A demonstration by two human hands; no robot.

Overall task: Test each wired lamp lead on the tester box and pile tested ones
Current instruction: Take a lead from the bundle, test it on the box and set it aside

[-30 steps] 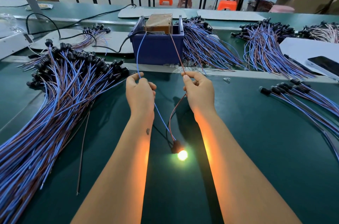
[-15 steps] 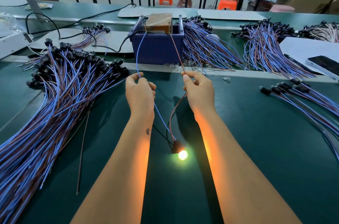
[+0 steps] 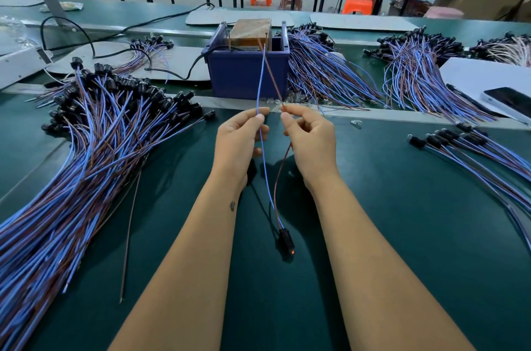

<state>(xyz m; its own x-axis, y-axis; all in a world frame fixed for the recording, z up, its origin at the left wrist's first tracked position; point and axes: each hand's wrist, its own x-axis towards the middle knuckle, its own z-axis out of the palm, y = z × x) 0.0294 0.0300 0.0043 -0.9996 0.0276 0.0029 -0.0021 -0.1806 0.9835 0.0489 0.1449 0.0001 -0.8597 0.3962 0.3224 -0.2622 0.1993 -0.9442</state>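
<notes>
A: What lies nearest the camera?

B: The lamp socket [image 3: 286, 241] of the lead under test lies on the green bench [image 3: 402, 235], between the two forearms. Only a faint orange point shows at its tip. A blue wire [image 3: 265, 175] and a brown wire [image 3: 278, 178] rise from it toward the hands.

A: State the grip of each hand.

B: The left hand [image 3: 237, 146] pinches the blue wire between thumb and forefinger; the remaining fingers are curled. The right hand [image 3: 311, 141] pinches the brown wire in the same manner. Above the hands the two wires cross in front of the tester box [image 3: 247, 75]; the blue wire's end shows in front of its top edge, while the brown wire's end sits near the upright pins, and contact cannot be confirmed.

A: Describe the tester box and its contents.

B: It is a blue open-topped bin standing beyond the hands. Inside sits a brown wrapped unit [image 3: 250, 30] with upright metal pins at its front. A black cable [image 3: 186, 75] enters the left side.

A: Where are the other leads?

B: A large pile [image 3: 86, 155] spreads left of the hands. A small group [image 3: 474, 149] lies to the right. Further bundles [image 3: 321, 75] lie just beside the box on its right, with more [image 3: 416, 63] farther right. A phone [image 3: 508, 100] rests on a white sheet [image 3: 471, 75] at the right edge.
</notes>
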